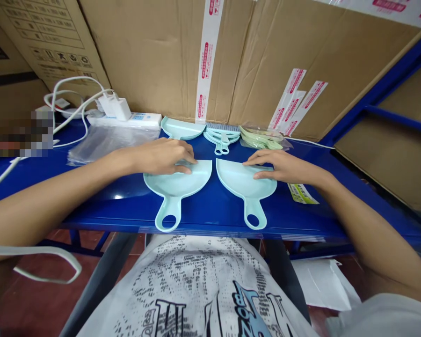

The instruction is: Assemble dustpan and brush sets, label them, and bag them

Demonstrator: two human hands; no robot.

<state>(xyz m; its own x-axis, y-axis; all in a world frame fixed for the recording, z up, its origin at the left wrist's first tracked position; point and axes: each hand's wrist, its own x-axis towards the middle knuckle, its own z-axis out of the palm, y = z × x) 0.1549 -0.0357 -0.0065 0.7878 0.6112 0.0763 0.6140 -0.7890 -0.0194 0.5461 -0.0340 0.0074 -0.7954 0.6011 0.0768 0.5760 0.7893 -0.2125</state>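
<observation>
Two pale blue dustpans lie side by side on the blue table, their round-holed handles toward me. My left hand (168, 158) is on the far edge of the left dustpan (171, 187), thumb over the pan and fingers curled along the lip. At the far edge of the right dustpan (245, 187), my right hand (275, 164) has its thumb inside the pan and its fingers along the lip. The undersides of both grips are hidden. A narrow gap separates the pans' inner corners.
Behind stand another blue dustpan (182, 128), small blue brushes (222, 135) and a bagged green set (263, 138). Clear plastic bags (108, 140) lie left, by a power strip (140, 120) with white cables. A yellow-green label (302, 194) is at right. Cardboard boxes (154, 56) wall the back.
</observation>
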